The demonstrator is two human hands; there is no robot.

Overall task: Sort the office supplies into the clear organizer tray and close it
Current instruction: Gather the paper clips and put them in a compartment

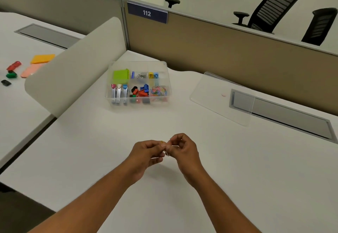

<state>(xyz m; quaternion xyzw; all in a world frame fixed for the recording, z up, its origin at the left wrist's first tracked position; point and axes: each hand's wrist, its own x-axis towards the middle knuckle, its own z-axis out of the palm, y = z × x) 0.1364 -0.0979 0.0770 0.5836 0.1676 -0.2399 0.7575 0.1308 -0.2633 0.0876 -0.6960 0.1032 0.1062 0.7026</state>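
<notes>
Clear plastic organizer tray point(165, 79) sits lidless at frame centre; below, both hands point(146, 152) point(182, 150) pinch small paper clips point(166, 153).

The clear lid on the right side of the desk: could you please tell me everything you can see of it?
The clear lid is a flat, transparent, plastic-looking rectangle with rounded corners and a small pinkish spot near its middle. It lies off the organizer tray, to its right, on the white desk, its near corner overlapping the grey cable slot. Neither hand touches it.

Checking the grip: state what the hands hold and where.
Both the left hand and the right hand pinch small paper clips at their fingertips; the exact hold point cannot be told.
</notes>
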